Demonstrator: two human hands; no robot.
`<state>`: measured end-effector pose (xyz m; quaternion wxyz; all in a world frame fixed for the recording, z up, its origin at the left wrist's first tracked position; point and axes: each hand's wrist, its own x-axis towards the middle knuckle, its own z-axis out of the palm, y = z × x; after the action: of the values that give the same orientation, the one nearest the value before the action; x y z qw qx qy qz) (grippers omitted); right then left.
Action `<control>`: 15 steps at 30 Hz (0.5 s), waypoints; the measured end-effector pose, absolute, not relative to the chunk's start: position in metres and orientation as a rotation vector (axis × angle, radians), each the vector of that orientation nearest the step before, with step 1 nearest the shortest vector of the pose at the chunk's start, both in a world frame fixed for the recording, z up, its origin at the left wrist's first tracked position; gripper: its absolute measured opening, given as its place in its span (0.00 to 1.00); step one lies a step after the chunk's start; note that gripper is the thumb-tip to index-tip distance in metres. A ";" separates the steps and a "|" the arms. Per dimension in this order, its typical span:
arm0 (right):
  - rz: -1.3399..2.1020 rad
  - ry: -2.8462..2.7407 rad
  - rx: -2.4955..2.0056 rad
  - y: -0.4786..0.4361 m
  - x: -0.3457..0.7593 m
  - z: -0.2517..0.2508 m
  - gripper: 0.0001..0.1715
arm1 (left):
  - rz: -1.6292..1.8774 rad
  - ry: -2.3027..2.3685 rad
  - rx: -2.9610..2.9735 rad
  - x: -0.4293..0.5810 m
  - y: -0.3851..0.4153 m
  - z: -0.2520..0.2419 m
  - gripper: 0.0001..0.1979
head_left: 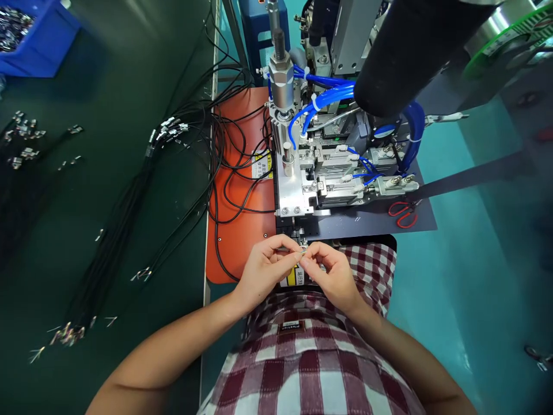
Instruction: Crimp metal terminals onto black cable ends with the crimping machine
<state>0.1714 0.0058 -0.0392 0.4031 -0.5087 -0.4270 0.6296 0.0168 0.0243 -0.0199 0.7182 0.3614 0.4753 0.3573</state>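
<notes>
My left hand point(271, 264) and my right hand point(330, 271) meet at the front of a metal press machine point(296, 193), fingertips nearly touching. Thin wires point(303, 252), light and greenish, show between the pinched fingers of both hands; most of their length is hidden. Just beyond the fingertips is the small metal front part of the machine point(299, 233). A black cable point(218, 253) curves over the orange base plate point(242, 222) towards my left hand, but I cannot tell whether it joins those wires.
On the dark green table point(129, 75) at left lie a bundle of black cables point(116, 236), loose connectors point(26, 135) and a blue bin point(47, 49) of small metal parts. Red-handled scissors point(404, 213) rest right of the machine. A black cylinder point(401, 63) overhangs the upper right.
</notes>
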 end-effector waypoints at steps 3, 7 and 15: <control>1.571 -1.104 -1.279 0.009 0.177 -0.039 0.08 | 0.781 1.050 0.800 0.017 0.024 -0.018 0.08; 1.495 -1.109 -1.280 0.014 0.180 -0.034 0.05 | 0.800 1.051 0.806 0.018 0.024 -0.015 0.09; 1.562 -0.985 -1.259 0.011 0.171 -0.037 0.06 | 0.798 1.043 0.831 0.019 0.023 -0.018 0.09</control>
<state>0.1709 0.0108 -0.0373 0.4380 -0.5063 -0.3963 0.6283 0.0188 0.0230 -0.0180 0.7130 0.3751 0.4706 0.3599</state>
